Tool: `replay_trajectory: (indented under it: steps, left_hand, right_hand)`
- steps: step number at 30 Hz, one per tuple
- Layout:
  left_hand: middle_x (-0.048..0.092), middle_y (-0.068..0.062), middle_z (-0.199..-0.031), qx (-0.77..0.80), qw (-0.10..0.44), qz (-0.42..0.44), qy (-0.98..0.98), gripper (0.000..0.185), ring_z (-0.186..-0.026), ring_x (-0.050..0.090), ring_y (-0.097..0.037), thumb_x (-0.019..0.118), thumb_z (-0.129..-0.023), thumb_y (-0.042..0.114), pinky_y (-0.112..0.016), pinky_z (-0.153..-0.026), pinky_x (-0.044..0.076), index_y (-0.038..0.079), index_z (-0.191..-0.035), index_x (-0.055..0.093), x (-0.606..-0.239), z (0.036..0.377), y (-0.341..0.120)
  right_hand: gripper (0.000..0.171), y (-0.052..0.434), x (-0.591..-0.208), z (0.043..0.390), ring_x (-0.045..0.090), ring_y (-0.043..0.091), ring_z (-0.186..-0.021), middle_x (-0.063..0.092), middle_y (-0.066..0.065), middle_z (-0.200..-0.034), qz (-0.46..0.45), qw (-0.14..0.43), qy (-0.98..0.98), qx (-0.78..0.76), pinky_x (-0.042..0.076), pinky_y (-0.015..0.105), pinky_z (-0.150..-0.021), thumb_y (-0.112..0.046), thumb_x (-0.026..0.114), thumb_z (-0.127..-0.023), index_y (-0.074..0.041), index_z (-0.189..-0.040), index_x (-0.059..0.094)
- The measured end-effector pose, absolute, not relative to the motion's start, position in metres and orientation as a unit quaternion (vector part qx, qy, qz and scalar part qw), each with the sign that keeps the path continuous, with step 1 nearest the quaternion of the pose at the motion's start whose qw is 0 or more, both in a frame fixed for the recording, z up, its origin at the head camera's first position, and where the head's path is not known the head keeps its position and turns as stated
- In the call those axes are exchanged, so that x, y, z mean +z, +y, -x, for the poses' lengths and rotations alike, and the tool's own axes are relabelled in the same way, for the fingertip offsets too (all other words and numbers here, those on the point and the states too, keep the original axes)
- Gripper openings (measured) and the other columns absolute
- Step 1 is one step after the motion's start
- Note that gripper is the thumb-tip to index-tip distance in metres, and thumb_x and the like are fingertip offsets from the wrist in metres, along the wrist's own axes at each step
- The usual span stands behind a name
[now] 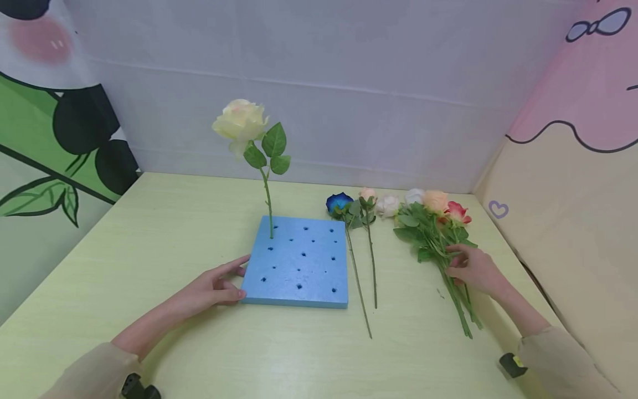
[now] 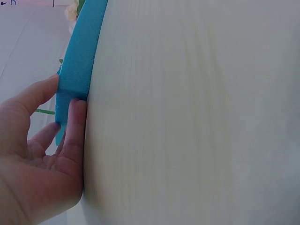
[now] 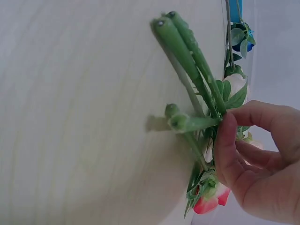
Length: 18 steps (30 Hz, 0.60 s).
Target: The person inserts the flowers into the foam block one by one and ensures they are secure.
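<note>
At frame centre, the left hand point(image 1: 214, 287) presses straight fingers against the blue foam block point(image 1: 301, 261), steadying it on the table point(image 1: 149, 233), while at right the right hand point(image 1: 473, 270) pinches stems in the rose bunch point(image 1: 438, 233).

1. The foam block point(image 1: 299, 263) is bright blue, dotted with darker blue holes.
2. Standing in it, the tall rose point(image 1: 241, 123) is pale yellow with green leaves.
3. Right of the block lie a deep blue rose point(image 1: 339, 203), a peach bud point(image 1: 368, 194), white blooms point(image 1: 389, 205) and a red-pink rose point(image 1: 456, 211), all green-stemmed.
4. The table point(image 1: 299, 354) is pale yellow-green woodgrain.
</note>
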State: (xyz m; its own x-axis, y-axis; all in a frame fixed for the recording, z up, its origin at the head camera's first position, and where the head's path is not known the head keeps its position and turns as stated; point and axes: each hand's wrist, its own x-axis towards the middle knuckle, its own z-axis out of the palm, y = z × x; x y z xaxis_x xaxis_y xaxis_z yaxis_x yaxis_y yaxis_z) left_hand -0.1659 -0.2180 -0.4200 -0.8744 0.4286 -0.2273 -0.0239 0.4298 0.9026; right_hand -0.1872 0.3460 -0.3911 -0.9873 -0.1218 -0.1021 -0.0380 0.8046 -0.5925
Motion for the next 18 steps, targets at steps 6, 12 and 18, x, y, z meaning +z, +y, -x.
replay_trajectory:
  steps: [6, 12, 18]
  left_hand:
    - [0.04, -0.018, -0.145, 0.51, 0.216, -0.123, 0.823, 0.081, -0.092, 0.061, -0.015, 0.07, -0.092, 0.028, -0.022, -0.08, 0.051, 0.016, -0.158, 0.025, -0.42, 0.166, -0.218]
    - [0.039, -0.017, -0.146, 0.504, 0.219, -0.116, 0.827, 0.081, -0.096, 0.062, -0.017, 0.07, -0.092, 0.029, -0.022, -0.083, 0.052, 0.017, -0.158, 0.025, -0.421, 0.167, -0.219]
    - [0.04, -0.018, -0.145, 0.506, 0.221, -0.119, 0.825, 0.08, -0.096, 0.062, -0.017, 0.07, -0.092, 0.029, -0.023, -0.083, 0.052, 0.016, -0.158, 0.025, -0.421, 0.167, -0.219]
  right_hand:
    - [0.058, 0.348, -0.384, 0.186, 0.07, 0.018, -0.066, 0.07, 0.018, -0.092, 0.04, 0.079, 0.936, -0.341, 0.058, 0.03, -0.063, -0.009, 0.068, -0.089, 0.011, -0.138, 0.044]
    - [0.059, 0.35, -0.377, 0.185, 0.072, 0.021, -0.071, 0.069, 0.027, -0.099, 0.044, 0.078, 0.917, -0.388, 0.06, 0.032, -0.067, -0.005, 0.065, -0.092, 0.012, -0.142, 0.039]
    - [0.056, 0.349, -0.366, 0.185, 0.072, 0.018, -0.069, 0.069, 0.027, -0.098, 0.05, 0.058, 0.913, -0.4, 0.06, 0.033, -0.067, -0.005, 0.064, -0.093, 0.009, -0.141, 0.041]
